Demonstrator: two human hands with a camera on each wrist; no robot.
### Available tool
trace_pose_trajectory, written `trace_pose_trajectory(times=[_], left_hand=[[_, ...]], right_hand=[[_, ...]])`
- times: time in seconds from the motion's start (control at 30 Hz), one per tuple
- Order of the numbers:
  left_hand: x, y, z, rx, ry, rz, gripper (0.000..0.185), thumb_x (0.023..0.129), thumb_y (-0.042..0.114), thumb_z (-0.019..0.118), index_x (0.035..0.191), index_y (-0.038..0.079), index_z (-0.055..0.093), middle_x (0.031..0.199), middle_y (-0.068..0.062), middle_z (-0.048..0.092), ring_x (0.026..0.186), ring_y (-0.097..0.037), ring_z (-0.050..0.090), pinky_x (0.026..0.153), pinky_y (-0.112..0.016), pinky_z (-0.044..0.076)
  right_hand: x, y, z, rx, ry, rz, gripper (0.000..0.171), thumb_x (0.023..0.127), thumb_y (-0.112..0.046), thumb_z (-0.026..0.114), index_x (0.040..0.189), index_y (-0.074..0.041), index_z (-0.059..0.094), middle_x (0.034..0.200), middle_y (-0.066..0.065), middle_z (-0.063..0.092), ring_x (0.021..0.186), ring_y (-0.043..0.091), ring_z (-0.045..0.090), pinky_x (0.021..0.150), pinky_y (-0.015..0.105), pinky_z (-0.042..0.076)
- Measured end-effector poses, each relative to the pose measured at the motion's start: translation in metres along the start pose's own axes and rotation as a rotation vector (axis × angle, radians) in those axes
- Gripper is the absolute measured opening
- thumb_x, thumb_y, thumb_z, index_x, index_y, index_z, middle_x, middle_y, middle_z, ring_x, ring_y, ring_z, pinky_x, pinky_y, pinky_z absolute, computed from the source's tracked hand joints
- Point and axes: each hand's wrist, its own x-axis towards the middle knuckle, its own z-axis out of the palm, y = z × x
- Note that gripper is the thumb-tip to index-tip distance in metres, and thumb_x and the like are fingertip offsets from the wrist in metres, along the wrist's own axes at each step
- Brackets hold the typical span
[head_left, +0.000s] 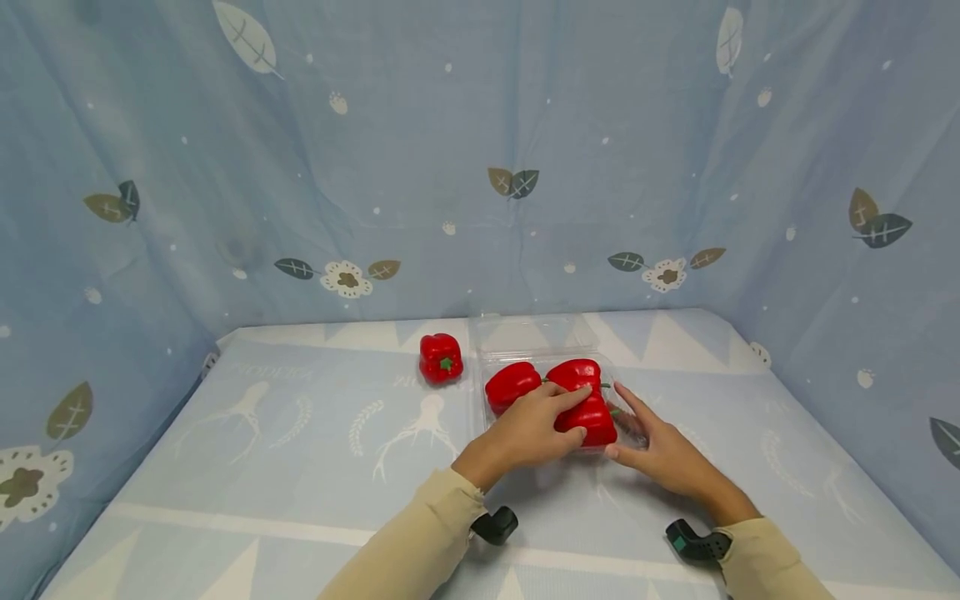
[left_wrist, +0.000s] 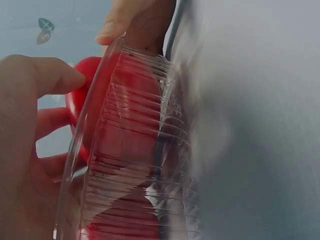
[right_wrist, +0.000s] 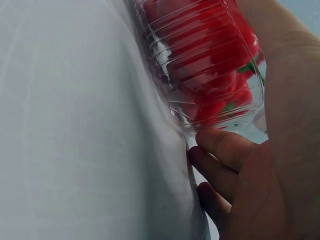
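While the left hand presses flat on the near pepper, the right hand, fingers spread, touches the clear tray at 3 o'clock; a lone pepper sits at 10.

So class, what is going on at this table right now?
A person is working with both hands at a clear plastic box that holds red peppers. The left hand rests on the front pepper inside it, while the right hand touches the box's right side. Another pepper in the box lies behind, and a loose pepper sits on the tablecloth to the left.
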Motion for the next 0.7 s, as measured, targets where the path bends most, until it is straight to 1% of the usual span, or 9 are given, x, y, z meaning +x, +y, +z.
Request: trace_pose_trajectory(times=[0.13, 0.3, 0.5, 0.7], left_hand=[[0.0, 0.0, -0.001, -0.008, -0.012, 0.004, 0.059, 0.089, 0.042, 0.06, 0.144, 0.04, 0.038, 0.135, 0.0, 0.048, 0.112, -0.019, 0.053, 0.088, -0.039, 0.051], [0.003, 0.005, 0.0, 0.008, -0.001, 0.012, 0.06, 0.088, 0.039, 0.066, 0.143, 0.038, 0.041, 0.131, 0.001, 0.047, 0.11, -0.016, 0.054, 0.091, -0.037, 0.05], [0.005, 0.01, 0.001, 0.036, 0.003, -0.005, 0.064, 0.084, 0.039, 0.071, 0.141, 0.039, 0.044, 0.125, 0.002, 0.046, 0.107, -0.016, 0.054, 0.087, -0.037, 0.052], [0.007, 0.008, -0.001, 0.03, 0.009, -0.027, 0.062, 0.081, 0.039, 0.075, 0.137, 0.038, 0.05, 0.128, 0.004, 0.05, 0.113, -0.017, 0.051, 0.089, -0.041, 0.051]], right_hand=[[-0.001, 0.0, 0.0, -0.004, 0.004, 0.007, 0.091, 0.082, -0.053, 0.068, 0.152, -0.038, 0.011, 0.139, 0.016, 0.048, 0.129, 0.037, 0.044, 0.093, 0.071, 0.032], [-0.001, 0.0, 0.0, -0.018, 0.018, 0.001, 0.093, 0.081, -0.053, 0.069, 0.152, -0.037, 0.011, 0.138, 0.017, 0.049, 0.127, 0.039, 0.045, 0.091, 0.071, 0.034], [0.0, 0.0, 0.002, -0.023, 0.022, 0.0, 0.094, 0.081, -0.053, 0.069, 0.152, -0.037, 0.011, 0.139, 0.02, 0.048, 0.126, 0.039, 0.047, 0.091, 0.07, 0.036], [-0.001, -0.002, 0.001, -0.03, 0.018, 0.013, 0.094, 0.08, -0.056, 0.068, 0.152, -0.037, 0.011, 0.141, 0.019, 0.046, 0.126, 0.039, 0.046, 0.092, 0.07, 0.035]])
